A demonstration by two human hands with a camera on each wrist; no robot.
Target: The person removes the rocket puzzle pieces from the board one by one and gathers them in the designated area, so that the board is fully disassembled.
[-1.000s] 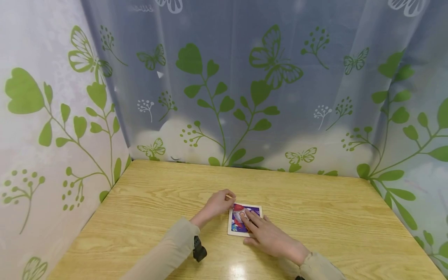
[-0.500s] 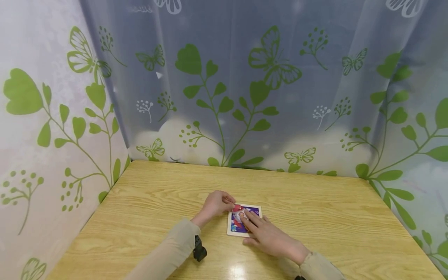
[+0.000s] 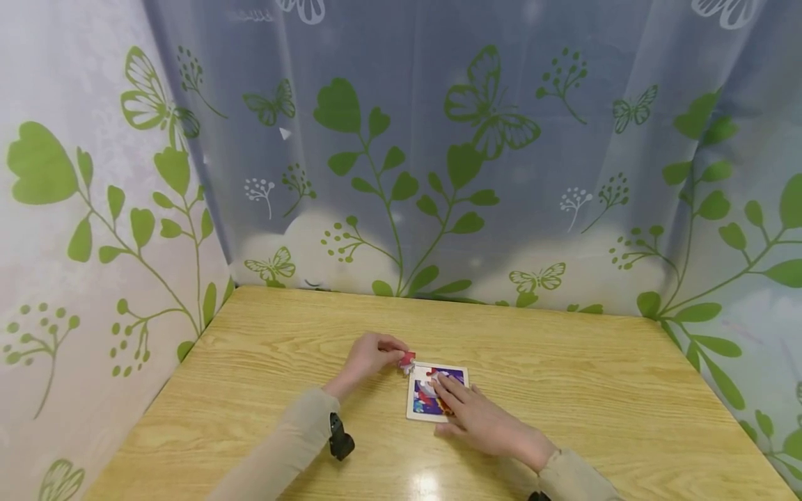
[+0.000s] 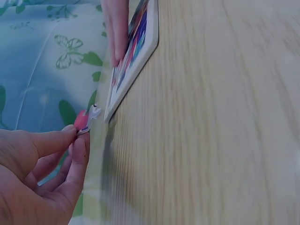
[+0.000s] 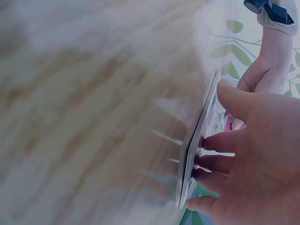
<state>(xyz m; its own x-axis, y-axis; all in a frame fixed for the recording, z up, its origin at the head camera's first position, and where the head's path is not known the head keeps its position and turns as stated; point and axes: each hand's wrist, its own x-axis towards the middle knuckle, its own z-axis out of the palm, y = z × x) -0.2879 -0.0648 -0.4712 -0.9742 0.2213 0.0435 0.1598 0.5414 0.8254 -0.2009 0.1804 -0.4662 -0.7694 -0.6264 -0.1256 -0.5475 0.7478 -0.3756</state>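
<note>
A jigsaw puzzle (image 3: 422, 406) in a square white frame lies on the wooden table, its picture purple, red and blue. Its upper-left corner shows a pale bare spot. Just off that corner, my left hand (image 3: 370, 356) pinches a red and white puzzle piece (image 3: 407, 360) between thumb and fingertips. The left wrist view shows this puzzle piece (image 4: 83, 121) held above the table, apart from the frame. My right hand (image 3: 485, 421) rests with straight fingers on the right part of the puzzle, covering some of it. In the right wrist view those fingers (image 5: 218, 143) touch the puzzle's face.
The wooden table (image 3: 595, 390) runs back to a fabric curtain (image 3: 401, 139) printed with green leaves and butterflies. Similar fabric stands along the left and right sides. A black strap device (image 3: 340, 438) sits on the left wrist.
My left hand has lifted the red puzzle piece from the frame's upper-left corner and moved left with it, baring a pale spot. The right hand stays in place.
</note>
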